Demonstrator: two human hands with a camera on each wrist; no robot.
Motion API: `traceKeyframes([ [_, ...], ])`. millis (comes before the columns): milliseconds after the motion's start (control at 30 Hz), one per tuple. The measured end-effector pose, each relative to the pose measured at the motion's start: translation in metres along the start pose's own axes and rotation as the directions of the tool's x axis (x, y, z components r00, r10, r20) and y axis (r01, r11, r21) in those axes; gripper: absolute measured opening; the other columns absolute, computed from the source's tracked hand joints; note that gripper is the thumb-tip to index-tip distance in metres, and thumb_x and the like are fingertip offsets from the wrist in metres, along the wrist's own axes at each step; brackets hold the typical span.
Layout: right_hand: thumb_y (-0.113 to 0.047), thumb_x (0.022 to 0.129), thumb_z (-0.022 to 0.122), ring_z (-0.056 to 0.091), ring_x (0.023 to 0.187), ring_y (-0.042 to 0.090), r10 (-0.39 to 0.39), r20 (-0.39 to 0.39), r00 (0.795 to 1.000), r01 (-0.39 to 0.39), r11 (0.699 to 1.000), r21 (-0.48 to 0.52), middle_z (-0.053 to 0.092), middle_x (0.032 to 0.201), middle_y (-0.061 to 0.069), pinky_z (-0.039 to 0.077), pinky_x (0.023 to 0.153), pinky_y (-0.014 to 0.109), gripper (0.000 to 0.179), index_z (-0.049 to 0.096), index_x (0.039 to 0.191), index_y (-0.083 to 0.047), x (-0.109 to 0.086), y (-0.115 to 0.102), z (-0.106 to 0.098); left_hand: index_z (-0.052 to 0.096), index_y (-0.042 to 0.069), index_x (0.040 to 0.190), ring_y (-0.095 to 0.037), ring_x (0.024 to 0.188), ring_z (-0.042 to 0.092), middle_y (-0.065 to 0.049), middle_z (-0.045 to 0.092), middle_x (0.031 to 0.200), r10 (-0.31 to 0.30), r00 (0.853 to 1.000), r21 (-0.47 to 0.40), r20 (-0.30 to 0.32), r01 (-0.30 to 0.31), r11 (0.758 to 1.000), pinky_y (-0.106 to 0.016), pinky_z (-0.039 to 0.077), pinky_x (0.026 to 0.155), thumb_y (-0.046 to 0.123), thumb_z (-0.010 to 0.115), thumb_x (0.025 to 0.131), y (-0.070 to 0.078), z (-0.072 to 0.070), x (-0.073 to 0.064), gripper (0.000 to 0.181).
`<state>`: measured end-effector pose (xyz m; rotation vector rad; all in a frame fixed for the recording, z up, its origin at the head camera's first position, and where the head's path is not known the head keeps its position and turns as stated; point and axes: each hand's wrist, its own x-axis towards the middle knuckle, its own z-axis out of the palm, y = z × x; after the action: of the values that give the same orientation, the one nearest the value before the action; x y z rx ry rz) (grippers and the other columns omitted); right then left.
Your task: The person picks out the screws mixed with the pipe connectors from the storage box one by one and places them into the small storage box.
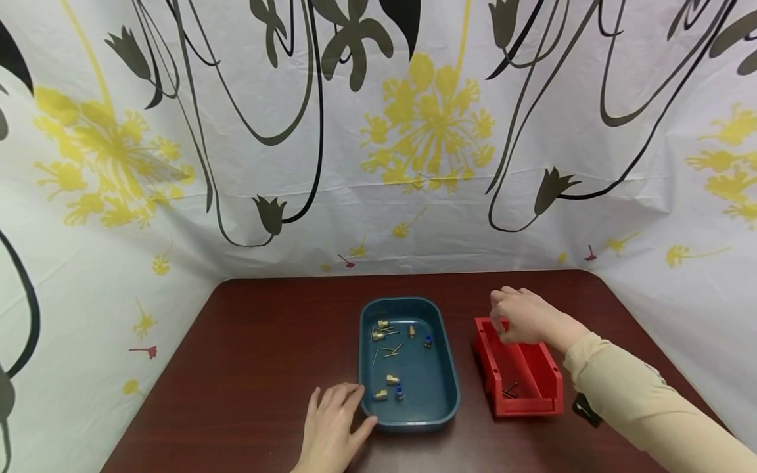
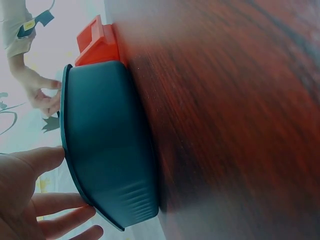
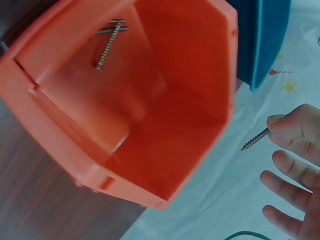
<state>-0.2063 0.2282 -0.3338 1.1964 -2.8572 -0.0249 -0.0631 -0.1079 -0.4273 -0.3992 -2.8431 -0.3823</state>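
Observation:
My right hand (image 1: 526,316) is above the far end of the red bin (image 1: 529,407). In the right wrist view its thumb and forefinger pinch a screw (image 3: 255,140), with the threaded end sticking out and the other fingers spread. Several more screws (image 3: 107,47) lie on the bin's floor. My left hand (image 1: 332,424) touches the near left rim of the blue tray (image 1: 432,387), its fingers loosely extended. In the tray lie several brass fittings (image 1: 393,380), two small blue-ended fittings (image 1: 399,393) and several thin screws (image 1: 390,353).
Tray and bin stand side by side on a dark wooden table (image 1: 278,348), with a narrow gap between them. A white patterned cloth (image 1: 331,230) hangs behind the table and along both sides. A dark device (image 1: 585,410) is on the right wrist.

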Motion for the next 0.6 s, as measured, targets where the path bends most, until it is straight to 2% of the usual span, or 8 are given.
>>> traceKeyframes([
  [433, -0.015, 0.061, 0.076, 0.037, 0.068, 0.015, 0.038, 0.059, 0.998, -0.042, 0.997, 0.061, 0.037, 0.07, -0.008, 0.031, 0.056, 0.032, 0.029, 0.05, 0.053, -0.026, -0.011, 0.003, 0.026, 0.064, 0.011, 0.107, -0.022, 0.099, 0.049, -0.002, 0.055, 0.104, -0.019, 1.0, -0.014, 0.009, 0.019, 1.0, -0.058, 0.03, 0.084, 0.046, 0.064, 0.075, -0.002, 0.002, 0.0, 0.047],
  [600, -0.014, 0.061, 0.076, 0.039, 0.07, 0.016, 0.048, 0.079, 0.996, -0.053, 0.996, 0.068, 0.039, 0.071, -0.007, 0.033, 0.057, 0.037, 0.03, 0.049, 0.052, -0.024, -0.012, 0.002, 0.033, 0.064, 0.01, 0.107, -0.022, 0.1, 0.049, -0.002, 0.055, 0.104, -0.024, 1.0, -0.018, 0.017, 0.024, 1.0, -0.059, 0.03, 0.084, 0.045, 0.064, 0.075, -0.002, 0.001, 0.001, 0.047],
])
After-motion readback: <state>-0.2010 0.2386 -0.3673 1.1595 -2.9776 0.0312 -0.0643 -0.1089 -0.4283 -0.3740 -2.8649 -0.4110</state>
